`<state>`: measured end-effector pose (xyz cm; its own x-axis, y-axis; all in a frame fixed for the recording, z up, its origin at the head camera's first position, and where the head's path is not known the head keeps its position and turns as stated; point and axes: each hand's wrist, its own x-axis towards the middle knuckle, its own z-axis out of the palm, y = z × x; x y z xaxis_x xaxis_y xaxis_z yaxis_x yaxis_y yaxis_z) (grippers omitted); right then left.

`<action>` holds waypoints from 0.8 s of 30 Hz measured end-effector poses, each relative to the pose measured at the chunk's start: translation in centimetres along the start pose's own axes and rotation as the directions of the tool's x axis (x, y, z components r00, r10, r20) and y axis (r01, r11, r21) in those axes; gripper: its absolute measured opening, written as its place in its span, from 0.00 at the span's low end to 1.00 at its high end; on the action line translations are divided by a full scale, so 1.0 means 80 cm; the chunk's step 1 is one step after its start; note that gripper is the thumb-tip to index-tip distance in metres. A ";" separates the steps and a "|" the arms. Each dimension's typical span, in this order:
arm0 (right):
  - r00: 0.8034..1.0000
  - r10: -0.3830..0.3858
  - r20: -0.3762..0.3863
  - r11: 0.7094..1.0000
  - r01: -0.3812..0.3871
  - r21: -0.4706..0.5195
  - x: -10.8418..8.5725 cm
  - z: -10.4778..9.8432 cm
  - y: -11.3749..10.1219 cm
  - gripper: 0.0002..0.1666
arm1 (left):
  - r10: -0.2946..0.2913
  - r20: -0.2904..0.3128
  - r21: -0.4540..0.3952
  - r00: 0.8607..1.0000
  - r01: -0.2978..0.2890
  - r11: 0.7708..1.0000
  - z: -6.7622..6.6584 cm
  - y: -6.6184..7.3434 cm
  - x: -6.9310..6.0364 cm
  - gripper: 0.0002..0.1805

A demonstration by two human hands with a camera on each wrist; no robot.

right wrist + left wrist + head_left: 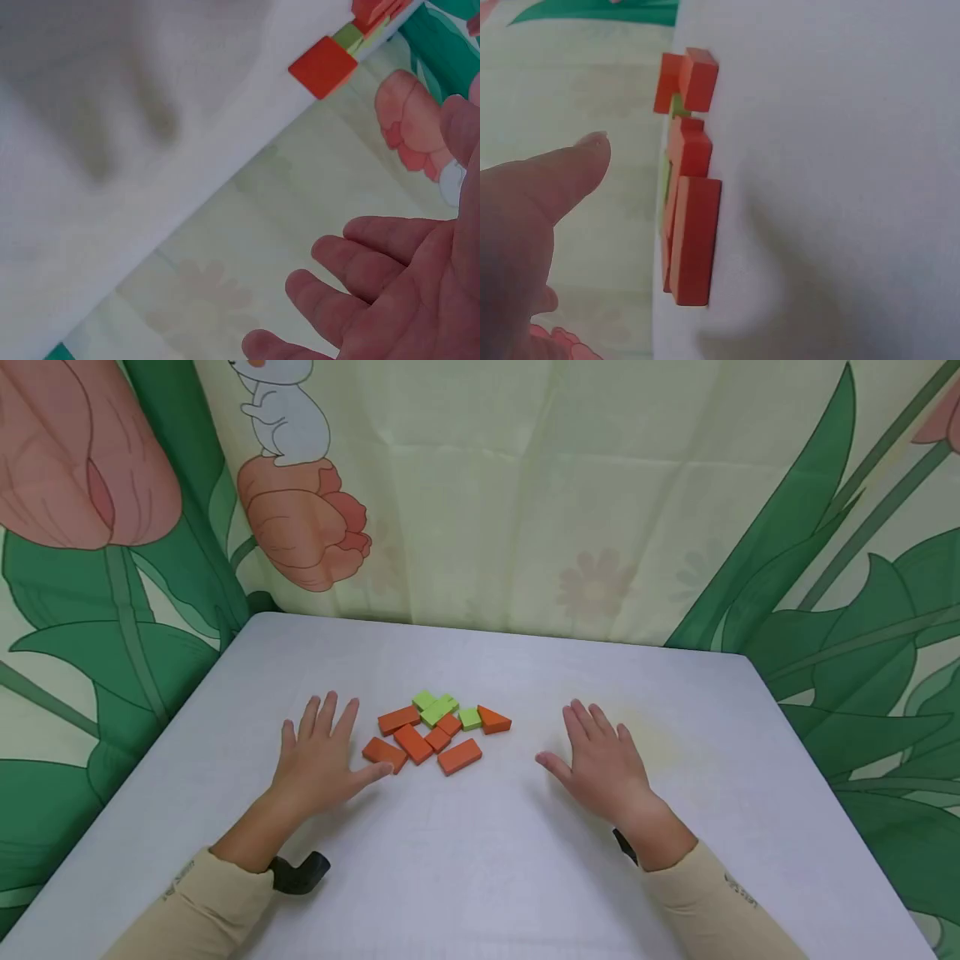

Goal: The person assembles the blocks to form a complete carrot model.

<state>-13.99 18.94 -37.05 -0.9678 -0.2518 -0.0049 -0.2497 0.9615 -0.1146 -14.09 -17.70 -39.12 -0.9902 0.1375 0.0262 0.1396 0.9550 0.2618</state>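
Several orange and green toy blocks lie in a loose cluster on the white table, among them a long orange block (460, 757), a small green block (470, 718) and an orange triangular block (494, 720). My left hand (321, 764), fingers spread, is just left of the cluster; its thumb overlaps the nearest orange block in the head view. In the left wrist view that orange block (695, 241) and the thumb (570, 172) appear apart. To the right of the blocks is my right hand (606, 768), fingers extended, palm bare in the right wrist view. Neither hand holds anything.
The white table (480, 877) reaches back to a curtain (525, 510) printed with tulips, leaves and a white animal. A black strap end (300, 872) hangs under the left wrist, and a smaller black piece (625, 846) shows by the right wrist.
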 end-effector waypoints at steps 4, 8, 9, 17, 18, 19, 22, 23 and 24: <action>0.998 -0.036 0.045 0.998 0.034 0.052 0.009 0.011 -0.018 0.50 | -0.004 0.001 0.005 1.000 0.004 1.000 0.010 0.005 -0.001 0.57; 0.994 -0.086 0.068 0.992 0.079 0.095 0.017 0.020 -0.036 0.49 | 0.010 0.001 0.004 1.000 -0.010 1.000 0.020 0.010 -0.001 0.55; 0.993 -0.097 0.069 0.990 0.090 0.108 0.018 0.022 -0.040 0.48 | 0.015 -0.003 0.003 1.000 -0.015 1.000 0.022 0.011 0.000 0.55; 0.985 -0.121 0.123 0.978 0.097 0.187 0.032 0.035 -0.076 0.41 | 0.034 -0.046 -0.049 0.998 -0.036 0.998 0.032 0.012 0.000 0.51; 0.984 -0.121 0.132 0.978 0.096 0.186 0.034 0.037 -0.080 0.40 | 0.028 -0.043 -0.058 0.999 -0.031 0.998 0.033 0.012 0.000 0.51; 0.983 -0.124 0.139 0.978 0.097 0.187 0.037 0.038 -0.084 0.40 | 0.020 -0.041 -0.068 0.999 -0.023 0.997 0.034 0.013 0.001 0.50; 0.977 -0.135 0.162 0.978 0.105 0.178 0.044 0.043 -0.093 0.38 | -0.014 -0.024 -0.073 1.000 0.012 0.997 0.037 0.016 0.003 0.49; 0.976 -0.140 0.169 0.978 0.111 0.174 0.046 0.044 -0.096 0.38 | -0.030 -0.018 -0.069 0.999 0.029 0.997 0.037 0.018 0.004 0.48; 0.974 -0.144 0.174 0.978 0.114 0.173 0.048 0.045 -0.098 0.37 | -0.048 -0.012 -0.063 0.999 0.048 0.997 0.038 0.019 0.005 0.48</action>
<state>-15.61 10.01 -39.74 -0.9008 -0.4032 -0.1610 -0.3487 0.8929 -0.2849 -14.23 -15.38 -41.61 -0.9958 0.0880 0.0251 0.0914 0.9419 0.3232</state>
